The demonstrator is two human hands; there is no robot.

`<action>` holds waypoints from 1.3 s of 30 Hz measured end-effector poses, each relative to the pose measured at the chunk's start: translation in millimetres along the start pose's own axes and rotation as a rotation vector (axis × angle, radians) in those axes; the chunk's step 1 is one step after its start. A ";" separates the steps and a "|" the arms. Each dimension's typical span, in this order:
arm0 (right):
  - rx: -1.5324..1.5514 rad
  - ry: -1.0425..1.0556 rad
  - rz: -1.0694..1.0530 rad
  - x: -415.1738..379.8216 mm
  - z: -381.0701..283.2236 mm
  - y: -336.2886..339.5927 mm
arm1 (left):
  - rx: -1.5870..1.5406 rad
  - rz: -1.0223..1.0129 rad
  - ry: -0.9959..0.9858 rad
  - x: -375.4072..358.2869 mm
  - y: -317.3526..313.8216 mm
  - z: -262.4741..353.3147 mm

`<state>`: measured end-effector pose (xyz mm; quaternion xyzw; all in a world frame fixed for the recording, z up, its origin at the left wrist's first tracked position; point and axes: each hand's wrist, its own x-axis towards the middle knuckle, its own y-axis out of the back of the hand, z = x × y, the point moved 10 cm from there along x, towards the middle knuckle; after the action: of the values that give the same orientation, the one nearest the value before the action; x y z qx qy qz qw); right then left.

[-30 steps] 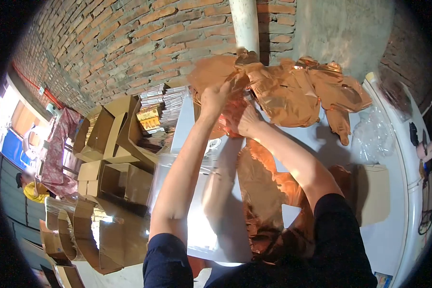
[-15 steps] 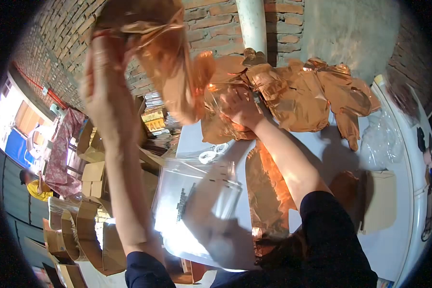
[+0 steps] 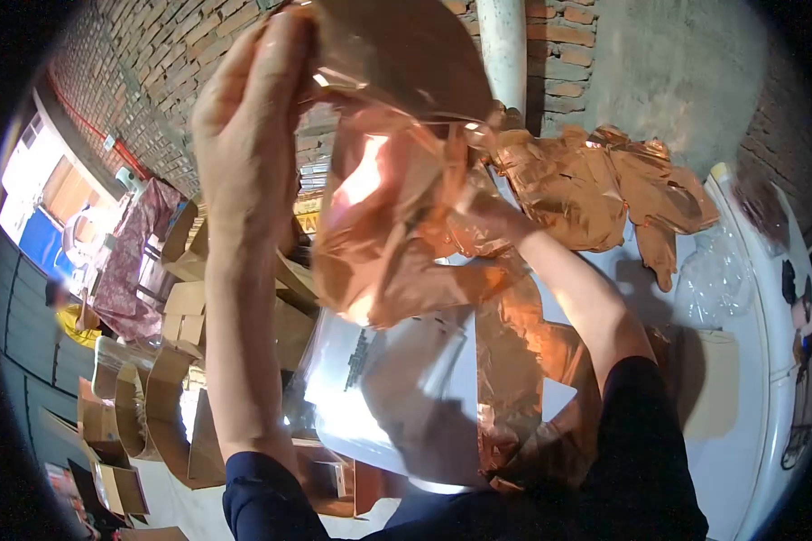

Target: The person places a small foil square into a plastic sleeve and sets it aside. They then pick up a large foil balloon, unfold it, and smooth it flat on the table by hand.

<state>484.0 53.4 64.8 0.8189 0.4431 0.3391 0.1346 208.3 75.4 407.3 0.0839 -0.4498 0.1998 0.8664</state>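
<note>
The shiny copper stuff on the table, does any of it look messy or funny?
A bit: the copper-coloured foil pile at the back lies crumpled and overlapping, not flat, and clear plastic is scrunched beside it. No spill shows.

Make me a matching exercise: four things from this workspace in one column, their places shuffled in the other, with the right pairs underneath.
Things
1. Copper-coloured foil nearest the camera
2. White pipe
3. Crumpled clear plastic
4. Cardboard boxes

Places
A. Upright along the wall
B. To the left of the table
C. Raised, in the left hand
D. On the table, towards its right side

Pairs: 1-C, 2-A, 3-D, 4-B
</note>
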 end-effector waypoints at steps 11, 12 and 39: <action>1.152 -0.549 -0.142 -209.7 -159.2 -7.7 | -0.463 -0.294 -0.124 -10.9 -100.4 69.1; 1.167 -0.559 -0.133 -223.6 -167.3 -4.1 | -0.549 -0.346 -0.106 -14.7 -107.6 71.9; -1.143 -0.560 -0.422 -273.0 -51.5 113.3 | 0.231 -0.662 0.470 -428.9 -123.0 -20.7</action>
<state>418.2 -238.4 42.6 0.5720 0.2927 0.2613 0.7203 54.5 -145.5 50.8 0.2728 -0.1635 -0.0267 0.9477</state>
